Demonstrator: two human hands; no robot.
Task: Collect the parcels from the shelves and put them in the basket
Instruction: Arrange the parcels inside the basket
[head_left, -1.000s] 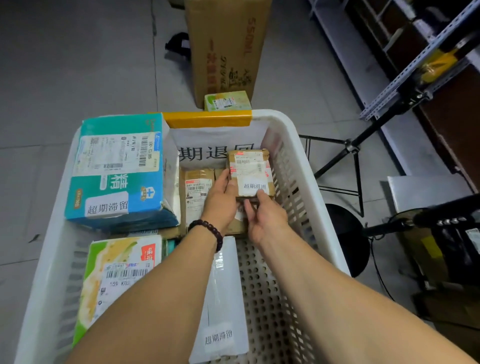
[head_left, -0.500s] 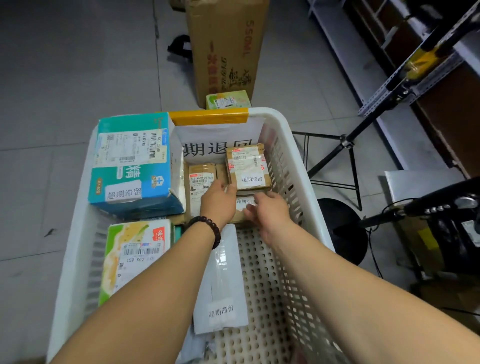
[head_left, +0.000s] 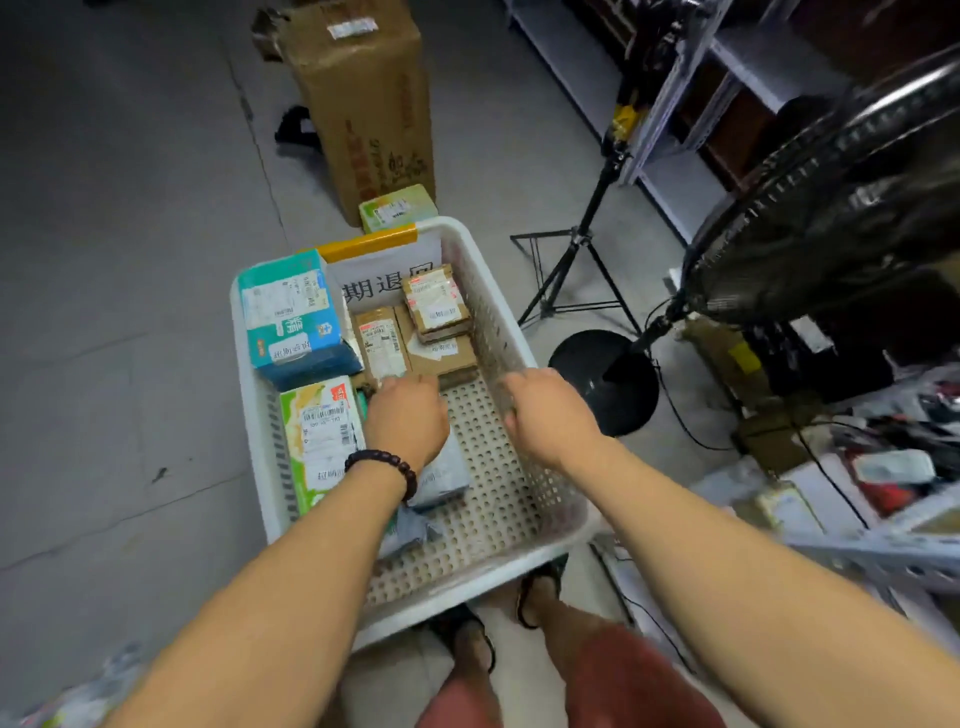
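Note:
A white perforated basket (head_left: 524, 566) stands on the floor below me. Inside lie a teal box (head_left: 288, 312), a green-and-white box (head_left: 319, 436), brown cardboard parcels and a grey mailer bag (head_left: 441, 475). A small brown parcel (head_left: 436, 301) rests on top of a flat brown parcel (head_left: 447, 358) at the far right corner. My left hand (head_left: 405, 418) hovers above the mailer with loosely curled fingers, holding nothing. Over the basket's right side hangs my right hand (head_left: 550, 410), also empty, fingers relaxed.
A tall cardboard carton (head_left: 369, 98) and a small green box (head_left: 397, 208) stand beyond the basket. A tripod (head_left: 576, 249) and a black fan (head_left: 831, 208) with round base (head_left: 602, 379) are to the right. Metal shelves (head_left: 727, 62) line the right side. My feet are under the near rim.
Both hands let go of the small brown parcel, which now lies on the stack. They drew back toward me as the camera rose and the view widened.

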